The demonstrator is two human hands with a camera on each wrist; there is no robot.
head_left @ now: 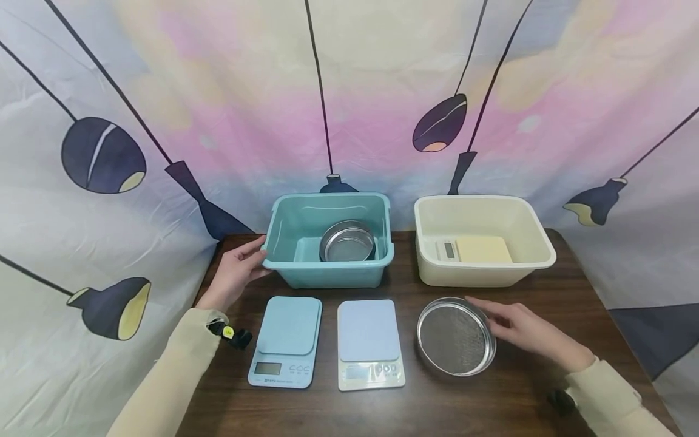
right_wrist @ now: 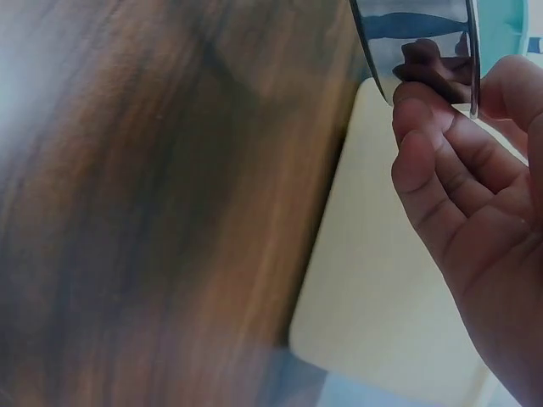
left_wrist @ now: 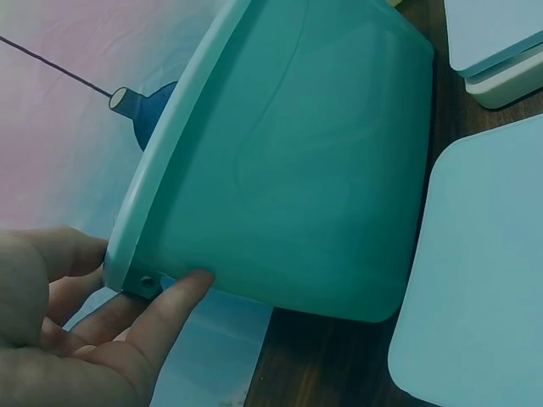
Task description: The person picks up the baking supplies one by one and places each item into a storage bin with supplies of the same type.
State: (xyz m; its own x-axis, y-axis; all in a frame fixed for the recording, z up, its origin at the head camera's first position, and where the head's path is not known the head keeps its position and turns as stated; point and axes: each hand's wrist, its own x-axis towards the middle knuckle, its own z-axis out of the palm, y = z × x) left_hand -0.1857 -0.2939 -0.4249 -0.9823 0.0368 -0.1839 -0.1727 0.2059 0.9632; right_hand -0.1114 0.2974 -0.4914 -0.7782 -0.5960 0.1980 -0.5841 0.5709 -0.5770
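Observation:
My left hand (head_left: 236,273) grips the left rim of a teal plastic basin (head_left: 333,274) at the back middle; in the left wrist view its fingers (left_wrist: 182,301) lie against the rim and outer wall. Inside that basin sits a round metal sieve (head_left: 347,241). On the right, my right hand (head_left: 526,328) pinches the edge of a second round sieve (head_left: 457,337) with fine mesh. The right wrist view shows the fingertips at its shiny metal wall (right_wrist: 420,51). A blue kitchen scale (head_left: 289,328) and a white kitchen scale (head_left: 369,334) lie side by side in front.
A cream basin (head_left: 464,276) at the back right holds a pale yellow kitchen scale (head_left: 483,249). Everything stands on a dark wooden table (head_left: 426,413). A printed cloth (head_left: 377,121) with lamp drawings hangs behind the table.

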